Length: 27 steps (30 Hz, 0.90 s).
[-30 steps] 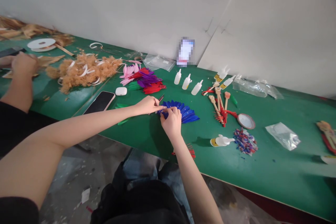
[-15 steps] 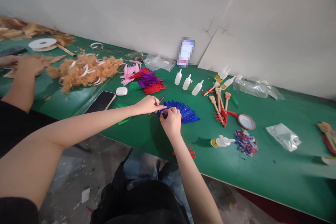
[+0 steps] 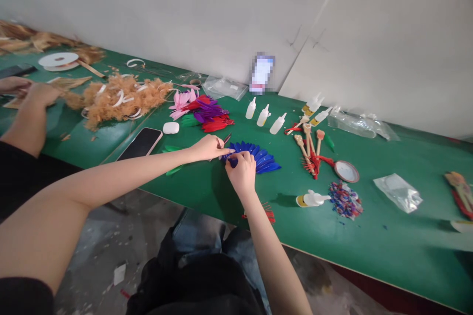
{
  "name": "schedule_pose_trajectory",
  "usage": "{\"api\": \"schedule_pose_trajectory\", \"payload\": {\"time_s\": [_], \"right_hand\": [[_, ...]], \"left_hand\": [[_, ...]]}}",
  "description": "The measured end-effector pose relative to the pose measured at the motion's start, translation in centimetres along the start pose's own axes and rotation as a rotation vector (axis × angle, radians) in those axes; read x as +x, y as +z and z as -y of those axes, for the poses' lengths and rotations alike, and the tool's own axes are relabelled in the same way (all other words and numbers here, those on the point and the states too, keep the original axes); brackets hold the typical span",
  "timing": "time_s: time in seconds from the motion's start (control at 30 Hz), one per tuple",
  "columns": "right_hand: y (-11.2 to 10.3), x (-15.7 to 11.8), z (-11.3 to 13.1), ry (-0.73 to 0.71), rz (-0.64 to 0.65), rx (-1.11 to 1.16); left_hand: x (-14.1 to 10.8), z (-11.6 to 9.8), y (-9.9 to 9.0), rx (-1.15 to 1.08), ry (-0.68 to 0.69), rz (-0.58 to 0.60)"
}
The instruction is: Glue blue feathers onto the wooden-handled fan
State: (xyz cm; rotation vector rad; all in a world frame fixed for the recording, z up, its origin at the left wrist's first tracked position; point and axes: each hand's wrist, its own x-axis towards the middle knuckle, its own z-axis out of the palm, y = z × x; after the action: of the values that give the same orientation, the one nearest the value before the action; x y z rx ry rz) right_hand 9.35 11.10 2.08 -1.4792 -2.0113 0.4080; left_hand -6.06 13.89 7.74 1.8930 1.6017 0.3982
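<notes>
A fan of blue feathers (image 3: 261,157) lies on the green table. My left hand (image 3: 211,148) is at its left edge, fingers closed, with a thin dark tool (image 3: 227,138) sticking out of the grip. On the near left part of the fan is my right hand (image 3: 242,167), its fingers pinched together at the feathers; whatever is between the fingertips is too small to make out. Green feathers (image 3: 173,148) lie partly under my left forearm. Behind my left hand rests a pile of pink, purple and red feathers (image 3: 207,112).
White bottles (image 3: 263,115) stand behind the fan; another bottle (image 3: 309,199) lies right, beside colourful bits (image 3: 345,200). Wooden sticks (image 3: 308,140) and a round dish (image 3: 346,171) are further right. Left are a phone (image 3: 142,142), tan fluff (image 3: 121,98) and another person's hands (image 3: 40,93).
The other person's hands at the far left have shifted slightly left. My two hands hold nearly the same positions at the blue feathers.
</notes>
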Motion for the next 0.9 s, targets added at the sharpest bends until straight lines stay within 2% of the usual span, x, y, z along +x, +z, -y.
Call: {"api": "schedule_pose_trajectory", "payload": {"time_s": [0.37,0.7,0.9], "right_hand": [[-0.15,0.19,0.28,0.027,0.033,-0.02],[0.13,-0.09,0.02,0.012,-0.011,-0.009],[-0.01,-0.18,-0.07,0.007,-0.022,0.013]], "left_hand": [[0.0,-0.21,-0.08,-0.005,-0.006,-0.009],[-0.07,-0.21,-0.28,-0.002,0.009,-0.015],[-0.11,0.11,-0.57,0.051,0.061,-0.08]]}}
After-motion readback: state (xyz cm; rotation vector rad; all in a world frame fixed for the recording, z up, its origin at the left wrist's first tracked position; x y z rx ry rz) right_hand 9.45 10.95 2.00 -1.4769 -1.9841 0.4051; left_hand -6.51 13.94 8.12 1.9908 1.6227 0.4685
